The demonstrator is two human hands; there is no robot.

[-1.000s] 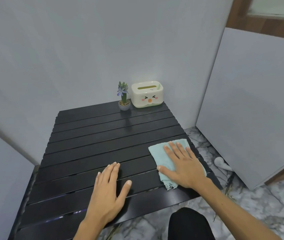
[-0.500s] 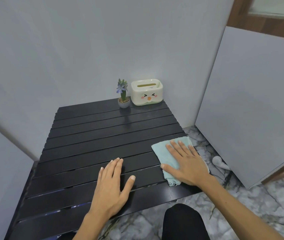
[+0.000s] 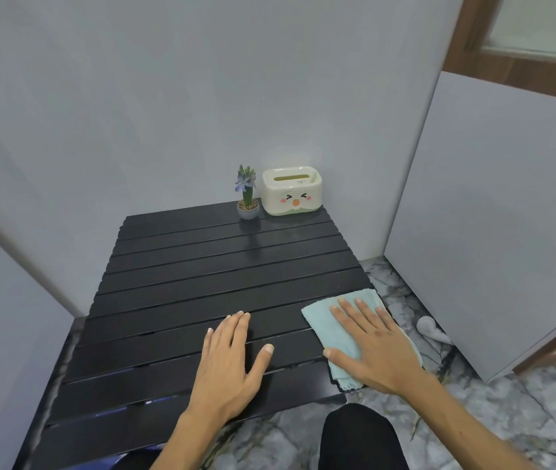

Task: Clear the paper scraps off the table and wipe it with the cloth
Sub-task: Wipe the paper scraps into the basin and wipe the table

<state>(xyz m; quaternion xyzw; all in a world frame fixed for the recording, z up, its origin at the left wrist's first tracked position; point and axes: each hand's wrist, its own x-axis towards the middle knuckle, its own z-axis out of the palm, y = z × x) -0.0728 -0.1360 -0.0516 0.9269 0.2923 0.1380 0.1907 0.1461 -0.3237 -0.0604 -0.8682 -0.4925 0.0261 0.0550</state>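
A black slatted table [image 3: 181,286] fills the middle of the view. No paper scraps show on it. A light blue cloth [image 3: 324,320] lies at the table's near right edge. My right hand [image 3: 374,347] is pressed flat on the cloth with fingers spread, covering most of it. My left hand [image 3: 232,364] rests flat on the bare slats to the left of the cloth, fingers apart and holding nothing.
A small potted plant [image 3: 247,195] and a cream tissue box with a cartoon face [image 3: 291,191] stand at the far right corner against the wall. A white object [image 3: 430,329] lies on the marble floor right of the table. A grey panel [image 3: 493,215] stands at right.
My right hand has slid the cloth slightly to the right, towards the table's edge. My left hand has stayed flat on the slats.
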